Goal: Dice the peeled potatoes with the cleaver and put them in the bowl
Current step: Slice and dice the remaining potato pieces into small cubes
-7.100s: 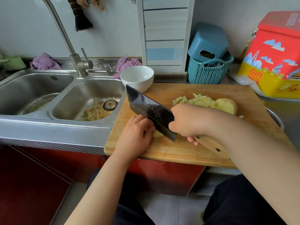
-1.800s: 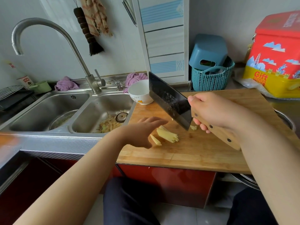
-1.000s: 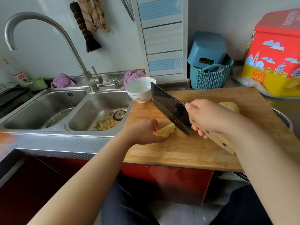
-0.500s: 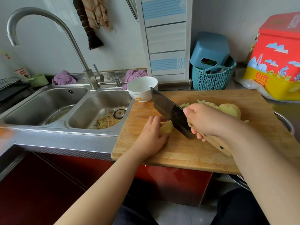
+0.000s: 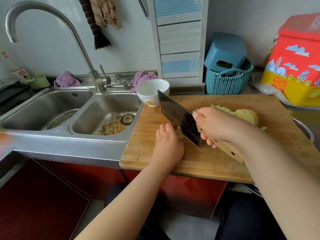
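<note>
Head view looks down on a wooden cutting board (image 5: 216,163) beside a steel double sink (image 5: 97,116). The right hand (image 5: 218,127) grips the cleaver (image 5: 178,116) by its wooden handle, its blade edge down on the board. The left hand (image 5: 168,144), fingers curled, holds the potato strips (image 5: 180,134) against the blade's side. Diced potato (image 5: 221,108) and a peeled potato half (image 5: 247,116) lie behind the right hand. An empty white bowl (image 5: 152,91) stands at the board's far left corner.
</note>
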Demonstrator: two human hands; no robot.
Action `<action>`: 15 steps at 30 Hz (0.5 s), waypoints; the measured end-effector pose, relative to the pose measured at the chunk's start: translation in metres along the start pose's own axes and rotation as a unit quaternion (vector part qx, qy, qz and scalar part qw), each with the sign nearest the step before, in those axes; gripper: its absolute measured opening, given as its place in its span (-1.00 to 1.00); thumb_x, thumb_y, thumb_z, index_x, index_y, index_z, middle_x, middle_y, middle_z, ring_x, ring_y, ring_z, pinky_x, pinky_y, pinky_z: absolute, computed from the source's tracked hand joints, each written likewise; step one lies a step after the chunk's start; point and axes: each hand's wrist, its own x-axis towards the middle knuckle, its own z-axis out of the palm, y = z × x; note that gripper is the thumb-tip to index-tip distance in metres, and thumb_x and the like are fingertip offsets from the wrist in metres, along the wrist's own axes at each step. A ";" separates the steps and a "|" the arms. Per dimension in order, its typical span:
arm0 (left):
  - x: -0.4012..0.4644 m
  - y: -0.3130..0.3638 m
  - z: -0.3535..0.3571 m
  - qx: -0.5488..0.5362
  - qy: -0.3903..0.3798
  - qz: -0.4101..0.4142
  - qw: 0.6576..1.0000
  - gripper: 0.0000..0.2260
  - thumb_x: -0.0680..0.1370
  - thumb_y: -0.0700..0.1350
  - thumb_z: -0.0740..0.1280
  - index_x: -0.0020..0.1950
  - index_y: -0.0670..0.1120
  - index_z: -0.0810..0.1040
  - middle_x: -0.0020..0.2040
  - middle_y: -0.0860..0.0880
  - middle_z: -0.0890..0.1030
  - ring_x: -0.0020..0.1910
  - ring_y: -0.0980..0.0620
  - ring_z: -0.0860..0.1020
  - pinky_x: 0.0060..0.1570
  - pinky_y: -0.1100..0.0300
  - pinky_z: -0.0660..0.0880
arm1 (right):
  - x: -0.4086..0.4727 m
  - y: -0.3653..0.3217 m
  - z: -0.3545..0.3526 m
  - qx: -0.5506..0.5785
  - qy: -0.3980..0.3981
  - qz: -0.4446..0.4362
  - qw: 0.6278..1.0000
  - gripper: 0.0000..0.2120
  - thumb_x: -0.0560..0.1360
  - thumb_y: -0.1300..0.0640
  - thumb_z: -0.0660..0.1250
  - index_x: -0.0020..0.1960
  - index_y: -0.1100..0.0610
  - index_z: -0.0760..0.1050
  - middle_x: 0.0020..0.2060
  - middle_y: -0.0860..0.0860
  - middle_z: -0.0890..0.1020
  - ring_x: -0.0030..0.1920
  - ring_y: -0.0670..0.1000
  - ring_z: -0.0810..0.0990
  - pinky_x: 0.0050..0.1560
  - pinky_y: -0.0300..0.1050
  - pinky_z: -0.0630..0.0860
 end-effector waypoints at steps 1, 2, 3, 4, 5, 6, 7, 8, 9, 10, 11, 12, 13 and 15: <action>-0.001 0.001 0.000 0.001 0.008 0.004 1.000 -0.66 0.48 -0.28 0.25 0.26 -0.24 0.38 0.16 -0.16 0.41 0.15 -0.14 0.35 0.23 0.10 0.28 | 0.000 0.000 -0.001 -0.002 0.003 -0.003 1.000 -0.63 0.69 -0.07 -0.04 0.29 0.11 0.39 -0.30 0.08 0.52 -0.45 -0.03 0.45 -0.48 -0.19 0.44; -0.001 0.001 0.000 0.000 0.011 0.011 1.000 -0.65 0.48 -0.25 0.26 0.27 -0.21 0.37 0.16 -0.14 0.40 0.14 -0.12 0.35 0.22 0.12 0.29 | -0.001 0.000 -0.003 -0.007 0.009 -0.010 1.000 -0.66 0.69 -0.06 -0.04 0.20 0.11 0.40 -0.30 0.08 0.52 -0.45 -0.03 0.45 -0.48 -0.19 0.44; -0.001 0.000 -0.001 -0.005 0.009 0.019 1.000 -0.64 0.48 -0.21 0.28 0.27 -0.18 0.37 0.16 -0.10 0.38 0.14 -0.08 0.33 0.21 0.14 0.29 | -0.002 0.000 -0.005 -0.014 0.015 -0.020 1.000 -0.68 0.69 -0.06 -0.03 0.11 0.11 0.40 -0.31 0.08 0.52 -0.46 -0.02 0.46 -0.48 -0.18 0.45; -0.001 -0.003 -0.002 -0.016 0.009 0.029 0.999 -0.65 0.47 -0.17 0.30 0.25 -0.14 0.39 0.17 -0.07 0.37 0.13 -0.04 0.32 0.20 0.16 0.30 | -0.003 0.001 -0.007 -0.021 0.019 -0.033 0.999 -0.68 0.69 -0.06 -0.02 0.05 0.12 0.40 -0.32 0.08 0.53 -0.46 -0.02 0.46 -0.48 -0.17 0.46; 0.000 -0.006 -0.003 -0.028 0.015 0.043 0.999 -0.69 0.47 -0.14 0.32 0.20 -0.10 0.42 0.16 -0.04 0.36 0.11 -0.01 0.31 0.18 0.17 0.31 | -0.005 0.001 -0.010 -0.029 0.019 -0.048 0.998 -0.66 0.68 -0.07 0.01 0.02 0.14 0.42 -0.33 0.08 0.53 -0.47 -0.02 0.47 -0.47 -0.16 0.46; 0.000 -0.009 -0.004 -0.037 0.026 0.056 0.997 -0.77 0.48 -0.11 0.34 0.11 -0.08 0.45 0.14 -0.01 0.37 0.09 0.02 0.30 0.13 0.19 0.30 | -0.007 0.001 -0.013 -0.035 0.014 -0.063 0.997 -0.65 0.67 -0.09 0.06 0.01 0.16 0.45 -0.35 0.07 0.54 -0.47 -0.02 0.48 -0.47 -0.16 0.47; 0.001 -0.011 -0.006 -0.036 0.036 0.066 0.996 -0.84 0.49 -0.08 0.35 0.03 -0.05 0.47 0.12 0.02 0.39 0.07 0.05 0.29 0.08 0.23 0.28 | -0.009 0.000 -0.016 -0.040 0.007 -0.077 0.996 -0.66 0.65 -0.11 0.13 0.00 0.15 0.48 -0.36 0.06 0.53 -0.48 -0.03 0.48 -0.46 -0.16 0.47; 0.002 -0.013 -0.007 -0.027 0.041 0.076 0.996 -0.88 0.50 -0.06 0.36 -0.02 -0.04 0.48 0.10 0.04 0.41 0.05 0.07 0.30 0.04 0.26 0.26 | -0.011 -0.001 -0.017 -0.047 -0.001 -0.087 0.995 -0.68 0.63 -0.12 0.19 0.00 0.13 0.50 -0.37 0.05 0.53 -0.48 -0.04 0.48 -0.46 -0.17 0.47; 0.003 -0.014 -0.008 -0.018 0.039 0.085 0.995 -0.90 0.52 -0.05 0.36 -0.05 -0.04 0.49 0.08 0.06 0.42 0.04 0.07 0.32 0.02 0.28 0.26 | -0.012 -0.003 -0.018 -0.058 -0.008 -0.092 0.994 -0.70 0.61 -0.10 0.22 0.01 0.14 0.50 -0.37 0.05 0.53 -0.48 -0.05 0.47 -0.46 -0.18 0.47; 0.005 -0.016 -0.010 -0.013 0.034 0.092 0.995 -0.91 0.52 -0.06 0.36 -0.05 -0.04 0.50 0.05 0.08 0.43 0.02 0.07 0.34 0.00 0.28 0.27 | -0.012 -0.004 -0.019 -0.070 -0.014 -0.094 0.993 -0.72 0.61 -0.07 0.24 0.05 0.16 0.49 -0.36 0.05 0.53 -0.48 -0.05 0.47 -0.47 -0.18 0.47; 0.006 -0.017 -0.011 -0.015 0.032 0.098 0.995 -0.92 0.53 -0.07 0.36 -0.05 -0.05 0.50 0.03 0.10 0.42 0.01 0.08 0.35 -0.01 0.27 0.29 | -0.012 -0.006 -0.018 -0.079 -0.019 -0.092 0.992 -0.75 0.62 -0.03 0.25 0.08 0.16 0.47 -0.36 0.05 0.53 -0.48 -0.05 0.47 -0.48 -0.19 0.46; 0.007 -0.018 -0.012 -0.019 0.031 0.104 0.994 -0.93 0.52 -0.09 0.36 -0.06 -0.05 0.50 0.01 0.12 0.40 0.00 0.09 0.37 -0.01 0.26 0.31 | -0.012 -0.007 -0.018 -0.085 -0.023 -0.091 0.992 -0.79 0.62 0.00 0.24 0.12 0.14 0.45 -0.35 0.05 0.53 -0.48 -0.05 0.47 -0.49 -0.20 0.45; 0.008 -0.019 -0.012 -0.024 0.030 0.109 0.993 -0.94 0.52 -0.12 0.36 -0.06 -0.05 0.50 0.00 0.14 0.39 -0.01 0.10 0.37 -0.02 0.25 0.33 | -0.012 -0.009 -0.017 -0.091 -0.028 -0.090 0.991 -0.81 0.63 0.02 0.22 0.11 0.14 0.45 -0.35 0.06 0.52 -0.47 -0.04 0.47 -0.50 -0.20 0.45; 0.009 -0.022 -0.012 -0.028 0.027 0.112 0.993 -0.95 0.52 -0.15 0.35 -0.07 -0.05 0.49 -0.01 0.13 0.40 -0.03 0.10 0.40 -0.03 0.26 0.35 | -0.011 -0.011 -0.016 -0.105 -0.035 -0.090 0.990 -0.81 0.64 0.06 0.20 0.05 0.17 0.49 -0.34 0.08 0.52 -0.46 -0.02 0.48 -0.49 -0.19 0.47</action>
